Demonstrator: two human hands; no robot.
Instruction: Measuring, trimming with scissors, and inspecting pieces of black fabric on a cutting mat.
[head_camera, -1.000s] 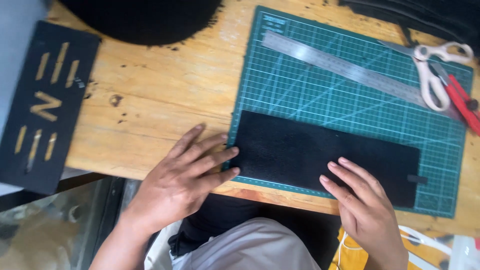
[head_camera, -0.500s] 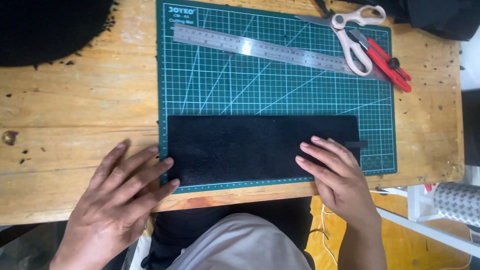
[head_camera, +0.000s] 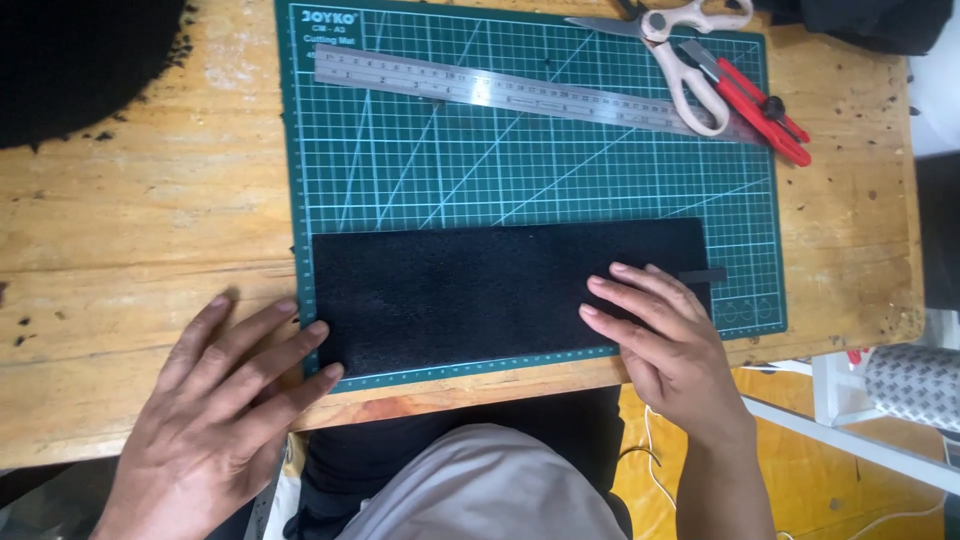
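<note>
- Black felt strip lies flat on the green cutting mat, long side running left to right.
- Right hand presses its right end, fingers flat, grasping nothing.
- Left hand rests open on the bench, fingertips at the strip's left end.

Even, soft daylight fills the scene, bright but not harsh. The steel ruler throws a pale glare near its middle. Shadows under the hands are faint and short. The black felt sheet swallows detail; its texture is perhaps slightly blurred. Corners look sharp enough.
</note>
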